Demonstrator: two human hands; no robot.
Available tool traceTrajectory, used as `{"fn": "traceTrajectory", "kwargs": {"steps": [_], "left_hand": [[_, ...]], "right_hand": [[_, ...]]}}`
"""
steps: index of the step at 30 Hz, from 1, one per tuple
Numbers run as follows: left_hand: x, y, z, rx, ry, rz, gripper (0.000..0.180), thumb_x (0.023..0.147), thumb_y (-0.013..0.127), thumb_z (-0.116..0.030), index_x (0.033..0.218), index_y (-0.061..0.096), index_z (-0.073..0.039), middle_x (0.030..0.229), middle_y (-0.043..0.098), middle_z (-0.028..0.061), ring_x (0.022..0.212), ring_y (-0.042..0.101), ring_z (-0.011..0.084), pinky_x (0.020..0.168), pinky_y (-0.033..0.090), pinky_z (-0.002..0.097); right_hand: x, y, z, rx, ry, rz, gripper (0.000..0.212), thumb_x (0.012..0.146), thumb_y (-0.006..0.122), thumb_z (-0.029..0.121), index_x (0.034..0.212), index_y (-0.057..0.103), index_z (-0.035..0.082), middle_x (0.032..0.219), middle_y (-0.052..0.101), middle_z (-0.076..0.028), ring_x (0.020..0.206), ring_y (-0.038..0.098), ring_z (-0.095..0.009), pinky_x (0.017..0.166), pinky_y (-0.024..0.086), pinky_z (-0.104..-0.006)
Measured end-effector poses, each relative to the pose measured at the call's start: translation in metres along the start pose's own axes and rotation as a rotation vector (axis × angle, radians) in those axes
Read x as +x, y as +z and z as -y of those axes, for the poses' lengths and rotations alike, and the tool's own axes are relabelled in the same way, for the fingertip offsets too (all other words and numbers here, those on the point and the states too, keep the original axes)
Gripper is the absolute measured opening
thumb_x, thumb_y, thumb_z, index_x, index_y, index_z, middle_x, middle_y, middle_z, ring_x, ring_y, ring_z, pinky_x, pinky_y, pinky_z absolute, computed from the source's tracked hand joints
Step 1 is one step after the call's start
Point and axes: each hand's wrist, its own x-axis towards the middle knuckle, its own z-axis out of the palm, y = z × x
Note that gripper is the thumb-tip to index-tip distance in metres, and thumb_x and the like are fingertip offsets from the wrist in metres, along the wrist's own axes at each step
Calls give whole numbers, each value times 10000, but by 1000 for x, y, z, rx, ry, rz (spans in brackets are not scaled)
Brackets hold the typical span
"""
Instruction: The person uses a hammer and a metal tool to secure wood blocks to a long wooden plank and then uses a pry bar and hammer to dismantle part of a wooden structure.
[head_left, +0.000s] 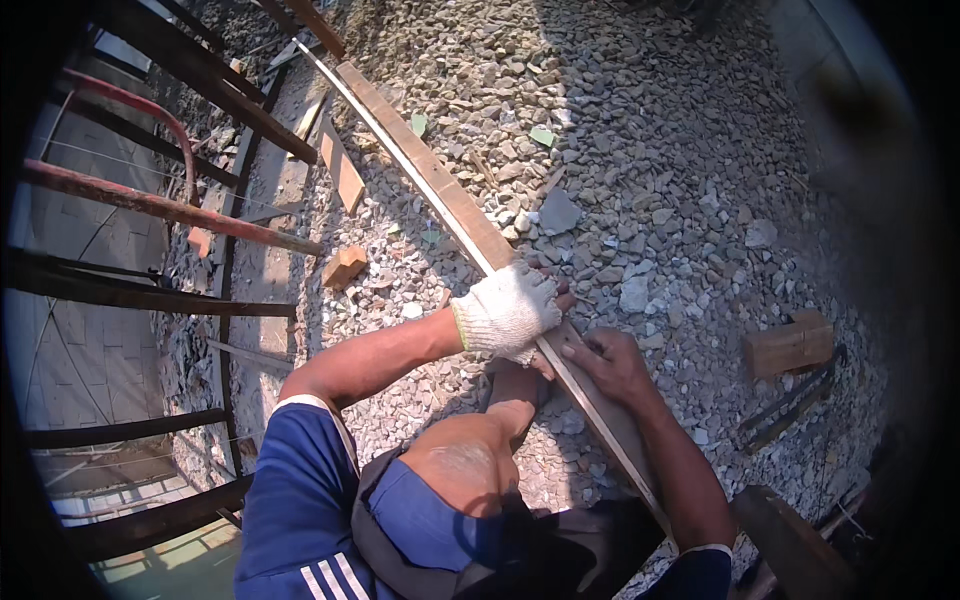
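A long, narrow wooden board [425, 160] with a pale strip along its left edge slants from the far left down to my right thigh. My left hand [510, 308], in a white knitted work glove, is closed over the board at its middle. Bare fingertips stick out past the glove's far side. My right hand [612, 368], ungloved, grips the board's right side just nearer to me, its thumb close to the top face. Below the gloved hand the board passes over my bent leg. The undersides of both grips are hidden.
Loose gravel [660, 130] covers the ground. A small wood block [344, 267] and a short plank piece [341, 172] lie left of the board; a larger block [788, 346] lies right. Dark beams [150, 295] and a reddish metal bar [170, 207] jut in from the left.
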Motion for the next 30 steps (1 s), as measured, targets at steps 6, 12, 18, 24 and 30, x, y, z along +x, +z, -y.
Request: {"fn": "traceTrajectory", "kwargs": {"steps": [6, 12, 18, 24, 30], "left_hand": [[3, 16, 6, 191, -36, 150, 658, 691, 771, -600, 1040, 663, -53, 982, 637, 114, 975, 631, 322, 840, 489, 459], [19, 2, -5, 128, -105, 244, 857, 574, 774, -762, 1007, 678, -29, 974, 647, 144, 946, 632, 356, 852, 483, 476], [28, 1, -2, 97, -129, 306, 921, 578, 724, -824, 1000, 681, -6, 906, 641, 164, 938, 647, 366, 856, 488, 482], [37, 1, -2, 103, -111, 306, 922, 593, 715, -836, 998, 680, -9, 905, 643, 167, 929, 649, 380, 888, 478, 499], [30, -1, -5, 109, -97, 270, 933, 602, 720, -834, 1026, 692, -4, 876, 661, 177, 902, 675, 369, 818, 508, 480]], "right_hand": [[-6, -4, -7, 99, 20, -23, 439, 986, 666, 427, 960, 748, -3, 760, 687, -111, 702, 608, -152, 662, 488, -363], [-86, -94, 7, -226, 248, -133, 515, 892, 740, 503, 1021, 743, 5, 897, 727, -145, 806, 673, -215, 760, 525, -364], [-190, -87, 24, -653, 301, -9, 662, 778, 781, 619, 1094, 708, 42, 1027, 693, -171, 961, 692, -364, 778, 549, -481], [-222, -37, -4, -642, 234, -311, 600, 794, 815, 507, 1177, 704, 57, 939, 669, -167, 947, 691, -372, 773, 559, -490], [-229, -48, -30, -432, 185, -511, 450, 870, 776, 417, 1132, 727, 55, 913, 700, -189, 839, 676, -395, 752, 544, -482]]}}
